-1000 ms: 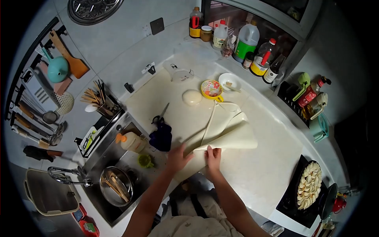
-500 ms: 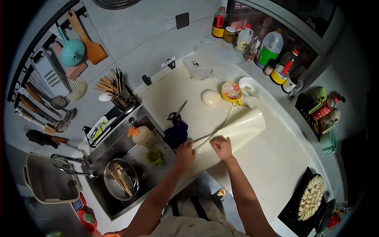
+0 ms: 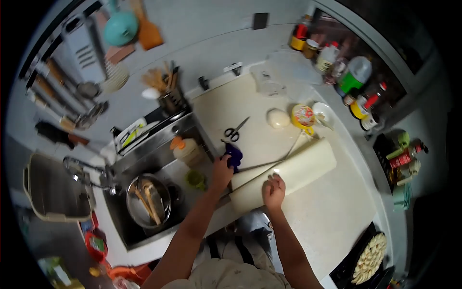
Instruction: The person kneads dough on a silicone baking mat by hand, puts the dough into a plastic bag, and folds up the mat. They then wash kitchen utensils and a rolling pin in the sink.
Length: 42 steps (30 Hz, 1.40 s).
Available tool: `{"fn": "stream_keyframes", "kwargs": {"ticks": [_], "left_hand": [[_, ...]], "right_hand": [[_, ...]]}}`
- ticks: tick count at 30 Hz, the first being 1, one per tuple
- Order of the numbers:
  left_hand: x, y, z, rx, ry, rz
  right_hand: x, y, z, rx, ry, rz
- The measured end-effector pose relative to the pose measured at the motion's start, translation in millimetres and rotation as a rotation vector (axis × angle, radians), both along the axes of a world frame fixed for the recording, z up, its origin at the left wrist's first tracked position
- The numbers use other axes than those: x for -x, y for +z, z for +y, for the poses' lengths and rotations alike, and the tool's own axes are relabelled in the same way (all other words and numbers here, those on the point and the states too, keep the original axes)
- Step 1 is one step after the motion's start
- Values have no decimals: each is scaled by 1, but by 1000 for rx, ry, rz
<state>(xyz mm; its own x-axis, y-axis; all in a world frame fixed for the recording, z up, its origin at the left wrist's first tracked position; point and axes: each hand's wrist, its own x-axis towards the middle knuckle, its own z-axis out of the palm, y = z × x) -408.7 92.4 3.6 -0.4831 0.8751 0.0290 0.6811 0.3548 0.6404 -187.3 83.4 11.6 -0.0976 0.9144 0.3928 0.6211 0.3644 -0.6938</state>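
Note:
A cream-coloured sheet like a pastry mat (image 3: 308, 161) lies folded over on itself across the counter. My right hand (image 3: 274, 191) rests on the near side of the fold, fingers curled in against the sheet close to its upper edge. At the sink's rim, my left hand (image 3: 222, 172) has its fingers closed on a crumpled dark purple cloth (image 3: 234, 156), part of which the hand hides. Just beyond the cloth lie black-handled scissors (image 3: 236, 131). Farther back sit a smooth pale dough ball (image 3: 278, 118) and a yellow cup (image 3: 303, 116) with a floral inside.
Left of my hands is the steel sink (image 3: 168, 168), holding a pump bottle (image 3: 186, 150), a green cup (image 3: 195, 179) and a metal bowl (image 3: 148, 201) with wooden tools. A white bowl (image 3: 322, 113) stands by the yellow cup. At the lower right is a pan of dumplings (image 3: 370, 258).
My left hand has shifted from the mat's left end to the purple cloth and bunched it up, away from the scissors. My right hand stays on the mat. The whole view has shifted.

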Motion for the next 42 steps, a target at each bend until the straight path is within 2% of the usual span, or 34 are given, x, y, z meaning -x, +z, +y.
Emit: {"fn": "stream_keyframes", "kwargs": {"ticks": [1,2,4,9,11,14,17,20,25,28,29,35,38,42], "left_hand": [[-1,4,-13,-113,38,-42],[-1,7,-29,-70,64,-112],[-6,16,-59,-174,193,-231],[-4,2,-132,-462,424,-144],[-3,2,-168,-447,526,-124],[0,4,-219,-464,629,-120],[6,0,-270,-490,722,-127],[25,0,-317,-489,805,-17],[86,16,-392,-475,898,66],[143,17,-434,-424,951,92],[164,17,-447,-404,930,191],[282,32,-499,-252,926,336],[309,52,-521,-133,928,480],[317,48,-565,136,1103,578]], "right_hand": [[7,6,-6,-52,13,-7],[12,6,-14,-60,56,16],[29,13,-30,-53,176,4],[80,11,-69,7,506,35],[99,5,-84,-33,627,-15],[123,-7,-114,125,748,88],[144,-14,-146,283,797,67],[163,-31,-176,303,868,97],[210,-37,-226,504,910,94],[251,-38,-254,611,900,74],[268,-40,-265,651,892,73],[347,-32,-326,697,923,99],[366,-41,-351,727,925,140],[378,-70,-367,796,937,162]]}}
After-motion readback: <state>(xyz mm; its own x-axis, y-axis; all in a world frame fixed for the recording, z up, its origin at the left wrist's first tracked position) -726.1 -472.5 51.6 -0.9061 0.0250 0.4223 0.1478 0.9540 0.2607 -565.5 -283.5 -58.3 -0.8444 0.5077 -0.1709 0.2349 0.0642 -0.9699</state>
